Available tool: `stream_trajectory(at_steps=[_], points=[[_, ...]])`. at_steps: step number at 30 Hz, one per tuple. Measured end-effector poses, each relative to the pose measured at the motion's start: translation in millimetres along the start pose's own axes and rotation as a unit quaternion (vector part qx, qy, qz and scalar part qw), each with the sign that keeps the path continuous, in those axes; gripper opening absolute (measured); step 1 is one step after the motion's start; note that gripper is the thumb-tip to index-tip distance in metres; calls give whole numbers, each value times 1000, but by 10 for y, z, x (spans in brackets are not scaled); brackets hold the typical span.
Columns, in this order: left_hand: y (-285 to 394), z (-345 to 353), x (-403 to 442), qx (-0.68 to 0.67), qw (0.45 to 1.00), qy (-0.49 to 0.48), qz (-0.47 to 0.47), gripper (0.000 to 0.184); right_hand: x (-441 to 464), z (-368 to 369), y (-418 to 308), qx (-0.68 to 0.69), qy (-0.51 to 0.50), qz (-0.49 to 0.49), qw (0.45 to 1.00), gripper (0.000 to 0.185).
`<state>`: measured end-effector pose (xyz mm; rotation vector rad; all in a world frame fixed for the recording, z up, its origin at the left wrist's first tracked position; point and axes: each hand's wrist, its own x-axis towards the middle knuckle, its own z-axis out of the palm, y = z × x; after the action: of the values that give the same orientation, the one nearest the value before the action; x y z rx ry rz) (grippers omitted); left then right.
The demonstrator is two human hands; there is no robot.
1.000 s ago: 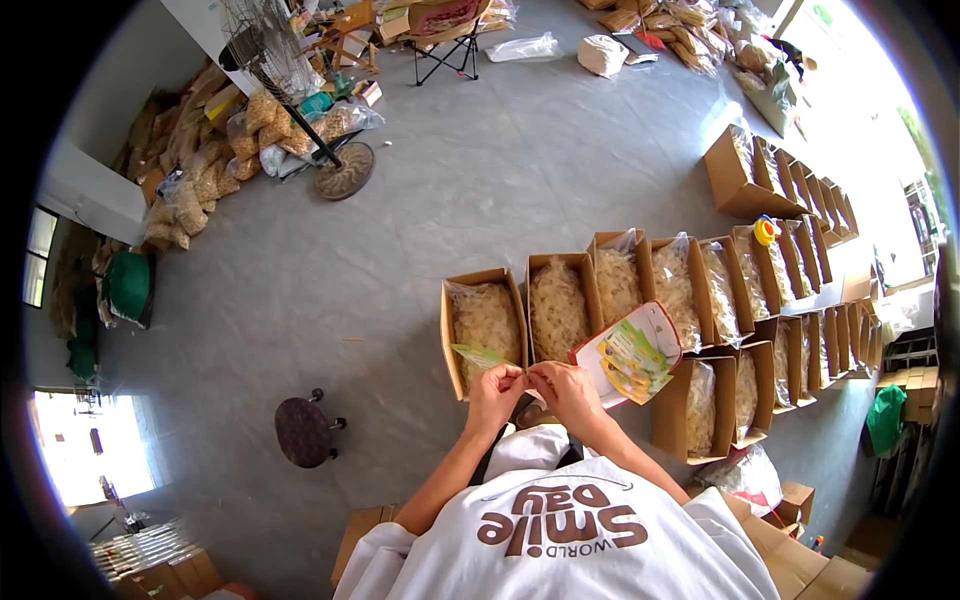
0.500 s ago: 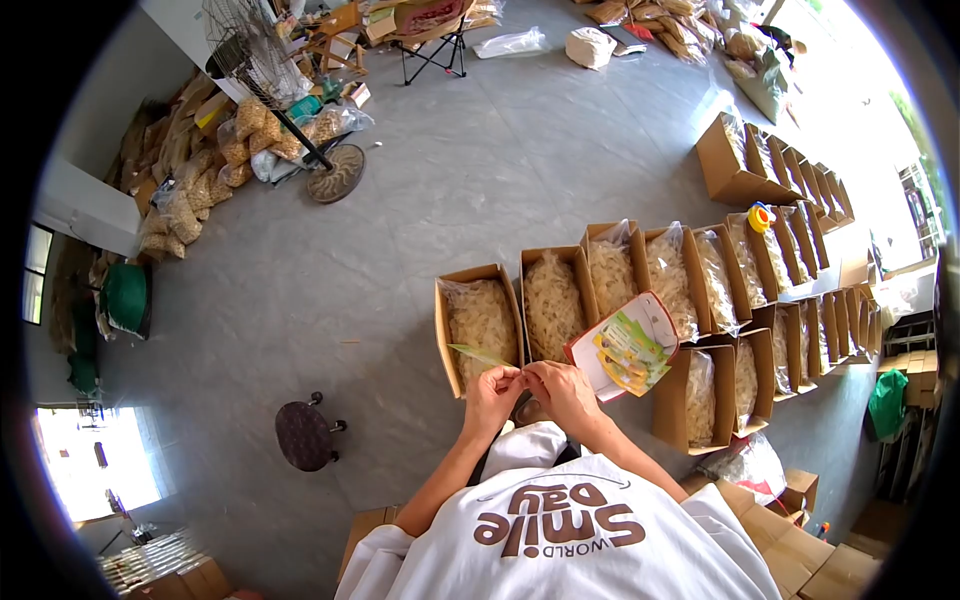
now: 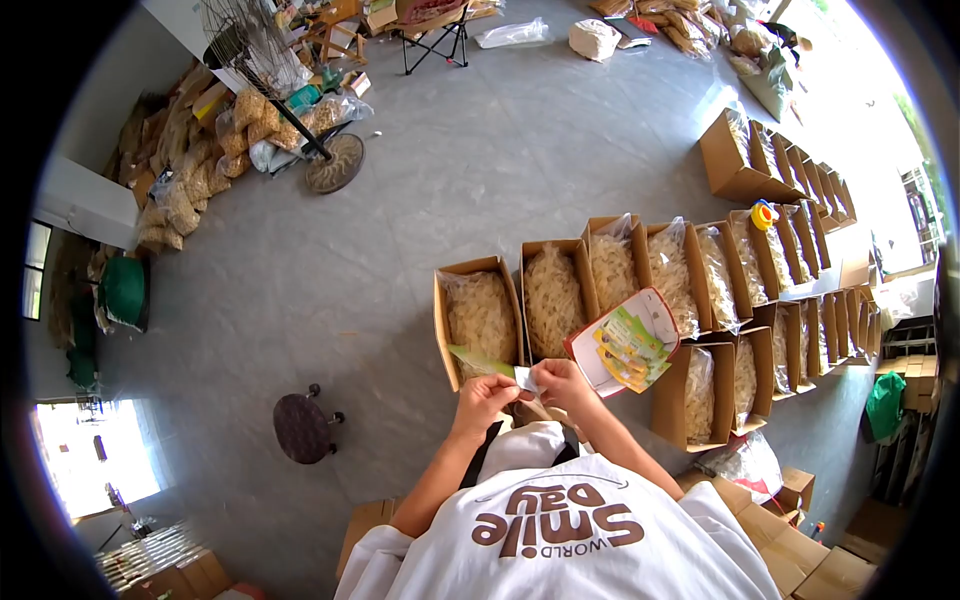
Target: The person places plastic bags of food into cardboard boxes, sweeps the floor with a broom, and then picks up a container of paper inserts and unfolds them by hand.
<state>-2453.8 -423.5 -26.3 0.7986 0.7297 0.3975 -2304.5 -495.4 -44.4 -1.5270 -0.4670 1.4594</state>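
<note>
My left hand (image 3: 484, 402) is closed, pinching a green printed card (image 3: 480, 361) that reaches over the front of the nearest left box. Between my two hands shows a small white slip (image 3: 525, 379). My right hand (image 3: 562, 386) has its fingers pinched at the slip's right side. Just beyond my right hand, a white tray with a red edge (image 3: 587, 362) holds several green and yellow printed cards (image 3: 632, 350). In front of my hands stands an open carton (image 3: 443, 325) with a clear bag of pale, flaky pieces (image 3: 481, 315) inside.
Rows of open cartons (image 3: 708, 408) with bagged contents stretch to the right. A yellow and blue tape roll (image 3: 764, 215) rests on one. On the left are a round stool (image 3: 302, 428), a fan base (image 3: 335, 163) and piled bags (image 3: 182, 212). Flat cardboard (image 3: 790, 560) lies behind at right.
My hands have drawn slightly apart. A small white slip now shows between them, and the green card has tilted and shows more of its face.
</note>
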Motion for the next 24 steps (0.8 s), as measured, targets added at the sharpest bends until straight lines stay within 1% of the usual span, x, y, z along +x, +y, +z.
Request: stream_trajectory(at_steps=[1, 2, 3, 4, 5, 6, 7, 8, 9, 11, 13, 14, 15, 16, 17, 19, 20, 21, 22, 23, 24], points=[[28, -12, -58, -91, 996, 10, -11, 5, 60, -70, 66, 143, -10, 59, 988, 22], [22, -67, -92, -141, 990, 7, -9, 5, 90, -94, 5, 63, 39, 86, 994, 21], [11, -122, -124, -189, 982, 5, -7, 5, 69, -123, -83, -105, 99, 71, 987, 18], [-11, -166, -145, -190, 982, 6, -7, 5, 53, -119, -102, -224, 122, 6, 967, 16], [-41, -207, -164, -184, 983, 13, -11, 5, 42, -113, -117, -338, 140, -60, 929, 16], [-45, -224, -182, -178, 984, 19, -16, 5, -14, -31, -218, -324, 156, -175, 916, 18], [-41, -227, -194, -177, 984, 21, -19, 5, -89, 77, -330, -305, 171, -287, 892, 22], [-10, -201, -199, -147, 988, 31, -14, 5, -175, 155, -491, -359, 140, -295, 874, 27], [6, -184, -195, -118, 992, 40, -9, 5, -241, 219, -643, -405, 102, -374, 828, 26], [23, -194, -182, -129, 991, 33, 1, 6, -285, 266, -697, -475, -28, -327, 817, 26], [76, -163, -176, -137, 988, 64, 21, 7, -282, 298, -601, -488, -15, -324, 810, 23], [73, -180, -181, -138, 988, 65, 21, 7, -243, 292, -549, -521, -32, -306, 796, 21], [67, -211, -194, -111, 992, 46, 24, 8, -218, 292, -510, -553, -49, -288, 780, 20], [68, -247, -213, -84, 996, 28, 27, 12, -223, 309, -479, -523, -25, -315, 791, 20], [131, -244, -273, -85, 996, 30, 27, 12, -214, 331, -476, -523, -27, -315, 791, 20], [309, -231, -439, -60, 993, -84, -63, 23, -186, 359, -469, -464, 79, -329, 818, 16], [233, -385, -460, -48, 981, -150, -111, 36, -123, 341, -411, -400, 98, -354, 840, 16], [87, -511, -476, -50, 982, -148, -110, 36, -103, 348, -385, -401, 95, -353, 840, 16], [-101, -653, -488, -39, 980, -81, -175, 39, -86, 366, -355, -244, 64, -257, 933, 17], [-338, -824, -492, -27, 971, -14, -239, 43, -62, 390, -332, -76, 30, -148, 986, 18], [-691, -1057, -471, 15, 976, 20, -218, 49, -55, 423, -379, -24, -23, -79, 996, 21]])
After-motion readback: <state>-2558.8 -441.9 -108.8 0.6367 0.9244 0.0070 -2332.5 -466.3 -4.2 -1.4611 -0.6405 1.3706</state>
